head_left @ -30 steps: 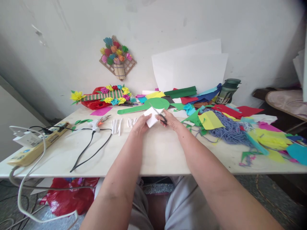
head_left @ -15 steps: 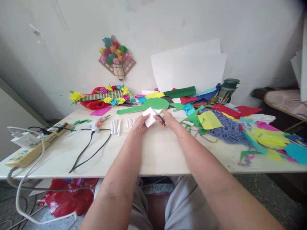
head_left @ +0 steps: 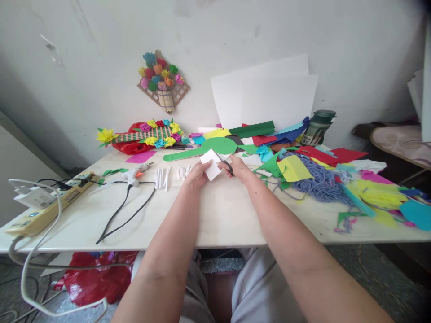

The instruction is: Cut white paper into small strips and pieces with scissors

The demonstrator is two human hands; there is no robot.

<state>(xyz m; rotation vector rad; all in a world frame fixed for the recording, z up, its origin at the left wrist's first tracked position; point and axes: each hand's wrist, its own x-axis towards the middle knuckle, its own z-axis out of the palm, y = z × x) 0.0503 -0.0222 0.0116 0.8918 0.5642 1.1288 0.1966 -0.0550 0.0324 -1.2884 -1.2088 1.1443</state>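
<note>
One broad pale bench (head_left: 222, 215) carries everything, with a heap of coloured paper scraps and blue-grey yarn (head_left: 323, 179) spread over its right side. A long green paper shape with a round head (head_left: 215, 147) lies just behind the hands, and a white hot-glue gun with a black cord (head_left: 136, 174) rests to the left, near a row of small white paper rolls (head_left: 164, 177). The left hand (head_left: 198, 174) pinches a small white paper piece (head_left: 210, 164) above the middle of the bench, thumb on top. The right hand (head_left: 239, 168) has its grip closed through the handles of small dark scissors (head_left: 226, 164), blades meeting the paper's right edge. To cut cleanly, the paper likely wants holding taut near the blades and being turned into them, fingers kept off the cut line.
</note>
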